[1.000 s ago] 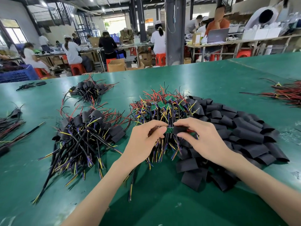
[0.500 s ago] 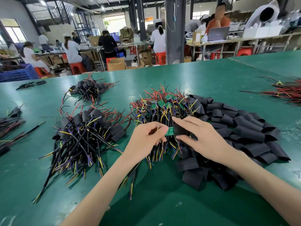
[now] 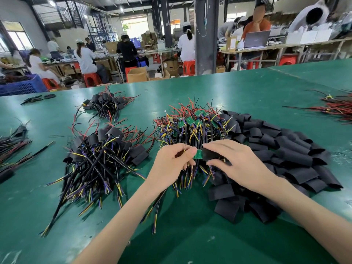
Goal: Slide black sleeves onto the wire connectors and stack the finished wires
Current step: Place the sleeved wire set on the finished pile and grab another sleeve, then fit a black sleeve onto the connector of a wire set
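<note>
1. The left hand point(image 3: 174, 163) is hovering over the near edge of the middle heap; its fingers are curling in and pinching one wire just behind its small green connector board point(image 3: 198, 154)
2. The right hand point(image 3: 240, 164) is pinching a black sleeve point(image 3: 210, 154) between thumb and forefinger, with the other fingers lying loosely bent; the sleeve's open end is meeting the board's right edge, and most of the board is showing green outside it
3. The heap of unsleeved wires point(image 3: 190, 128) is lying just behind both hands; green boards are sitting on top of it and red wire ends are pointing away from the person
4. The loose sleeves point(image 3: 289, 155) are spreading out to the right, touching the unsleeved heap; the right wrist is passing over their near part
5. The finished stack point(image 3: 102, 151) is lying to the left, apart from the middle heap; its sleeved ends are facing away and its stripped wire ends are fanning toward the near edge; a smaller sleeved bundle point(image 3: 106, 105) is lying farther back
6. All of this is resting on a green table point(image 3: 190, 241); red wires point(image 3: 339, 108) are lying at its right edge and dark wires point(image 3: 11, 141) at its left edge; people are sitting at benches beyond the table
</note>
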`<state>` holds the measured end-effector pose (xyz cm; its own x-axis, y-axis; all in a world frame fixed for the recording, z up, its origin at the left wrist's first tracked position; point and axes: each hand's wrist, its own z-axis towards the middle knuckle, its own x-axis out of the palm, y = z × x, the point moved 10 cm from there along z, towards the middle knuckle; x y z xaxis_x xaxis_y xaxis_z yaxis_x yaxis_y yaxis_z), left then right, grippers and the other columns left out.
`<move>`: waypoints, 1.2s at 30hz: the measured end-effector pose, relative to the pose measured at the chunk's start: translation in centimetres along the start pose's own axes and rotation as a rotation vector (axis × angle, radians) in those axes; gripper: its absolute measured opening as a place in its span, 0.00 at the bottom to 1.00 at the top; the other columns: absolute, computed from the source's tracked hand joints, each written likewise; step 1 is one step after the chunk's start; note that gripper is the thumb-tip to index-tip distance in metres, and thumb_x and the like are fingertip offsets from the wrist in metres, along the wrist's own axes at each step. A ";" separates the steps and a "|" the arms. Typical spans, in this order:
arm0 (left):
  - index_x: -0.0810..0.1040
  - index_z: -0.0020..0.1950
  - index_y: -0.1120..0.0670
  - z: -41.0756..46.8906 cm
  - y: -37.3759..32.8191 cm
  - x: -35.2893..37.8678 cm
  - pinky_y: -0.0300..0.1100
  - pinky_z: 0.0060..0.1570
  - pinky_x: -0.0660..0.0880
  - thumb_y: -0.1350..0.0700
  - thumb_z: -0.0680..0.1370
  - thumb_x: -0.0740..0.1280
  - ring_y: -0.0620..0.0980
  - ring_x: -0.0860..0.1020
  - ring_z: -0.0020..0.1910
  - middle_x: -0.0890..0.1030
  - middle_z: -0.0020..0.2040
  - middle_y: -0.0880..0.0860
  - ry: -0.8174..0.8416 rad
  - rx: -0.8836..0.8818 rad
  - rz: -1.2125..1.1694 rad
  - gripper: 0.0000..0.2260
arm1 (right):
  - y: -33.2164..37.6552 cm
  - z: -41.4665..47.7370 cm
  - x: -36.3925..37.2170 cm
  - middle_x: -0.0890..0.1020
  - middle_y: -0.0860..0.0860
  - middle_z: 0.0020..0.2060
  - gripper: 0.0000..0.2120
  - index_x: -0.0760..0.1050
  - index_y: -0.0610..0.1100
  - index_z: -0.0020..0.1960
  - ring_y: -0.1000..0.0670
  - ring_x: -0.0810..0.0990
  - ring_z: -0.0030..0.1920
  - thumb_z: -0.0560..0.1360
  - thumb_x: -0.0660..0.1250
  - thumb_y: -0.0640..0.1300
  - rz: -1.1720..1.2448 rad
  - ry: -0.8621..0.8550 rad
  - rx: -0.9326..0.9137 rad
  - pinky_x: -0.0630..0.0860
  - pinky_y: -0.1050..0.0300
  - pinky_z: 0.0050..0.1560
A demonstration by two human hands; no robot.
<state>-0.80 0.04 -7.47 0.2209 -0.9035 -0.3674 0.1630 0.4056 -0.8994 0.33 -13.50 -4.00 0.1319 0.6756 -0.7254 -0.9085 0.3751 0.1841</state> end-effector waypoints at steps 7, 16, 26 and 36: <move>0.79 0.43 0.47 -0.3 -0.7 0.6 0.31 0.33 0.69 0.57 0.78 0.65 0.39 0.71 0.28 0.80 0.30 0.44 0.022 0.041 0.024 0.07 | -0.3 0.0 0.5 0.82 0.48 0.53 0.19 0.78 0.39 0.60 0.58 0.79 0.44 0.70 0.74 0.41 0.131 0.052 0.055 0.72 0.67 0.50; 0.73 0.41 0.55 -0.4 -0.6 1.3 0.31 0.28 0.67 0.61 0.76 0.69 0.43 0.71 0.26 0.82 0.31 0.49 0.058 0.051 -0.091 0.07 | 1.0 0.0 0.7 0.82 0.43 0.52 0.19 0.78 0.35 0.59 0.45 0.81 0.50 0.69 0.72 0.40 0.023 0.045 -0.047 0.71 0.57 0.55; 0.71 0.46 0.59 -0.6 0.6 1.8 0.33 0.26 0.69 0.60 0.75 0.69 0.44 0.73 0.24 0.82 0.31 0.53 0.124 -0.114 -0.266 0.07 | 0.8 -0.1 1.0 0.80 0.46 0.55 0.20 0.76 0.38 0.62 0.53 0.74 0.54 0.72 0.69 0.41 0.093 0.049 -0.025 0.68 0.64 0.59; 0.80 0.57 0.42 -1.7 -6.6 -7.8 0.26 0.37 0.69 0.53 0.73 0.70 0.33 0.73 0.30 0.82 0.36 0.38 -0.475 0.378 0.256 0.13 | -3.1 -0.2 -1.6 0.68 0.44 0.68 0.27 0.64 0.39 0.72 0.46 0.64 0.68 0.76 0.66 0.48 -0.098 -0.137 0.216 0.58 0.54 0.69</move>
<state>-5.25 4.19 0.93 0.6836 -0.6475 -0.3367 0.3565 0.6989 -0.6201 2.82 -15.91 -3.54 0.2806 0.7036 -0.6528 -0.7850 0.5596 0.2657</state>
